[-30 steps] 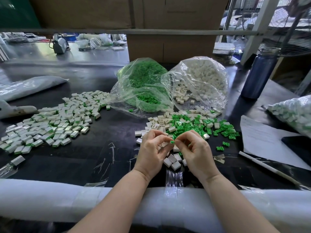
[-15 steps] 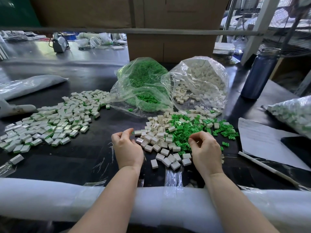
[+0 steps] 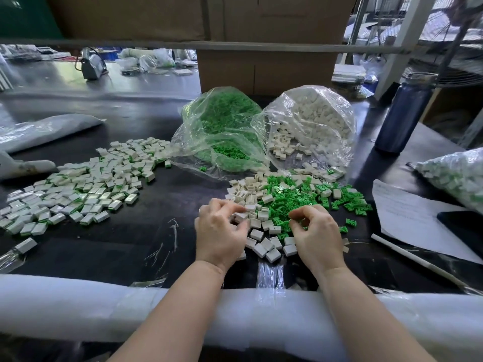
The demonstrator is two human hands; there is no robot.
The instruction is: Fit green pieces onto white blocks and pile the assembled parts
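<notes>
Head view: left hand point(image 3: 220, 235) pinches a white block point(image 3: 240, 216); right hand point(image 3: 317, 232) fingers curled over green pieces point(image 3: 286, 198), grip unclear.

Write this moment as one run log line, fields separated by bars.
step: picking parts | left hand: on white blocks | right hand: on green pieces | assembled pile: at left

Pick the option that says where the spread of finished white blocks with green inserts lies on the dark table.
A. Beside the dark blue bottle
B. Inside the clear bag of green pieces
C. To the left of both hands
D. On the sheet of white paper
C: the spread of finished white blocks with green inserts lies on the dark table, left of the left hand and right hand.
</notes>
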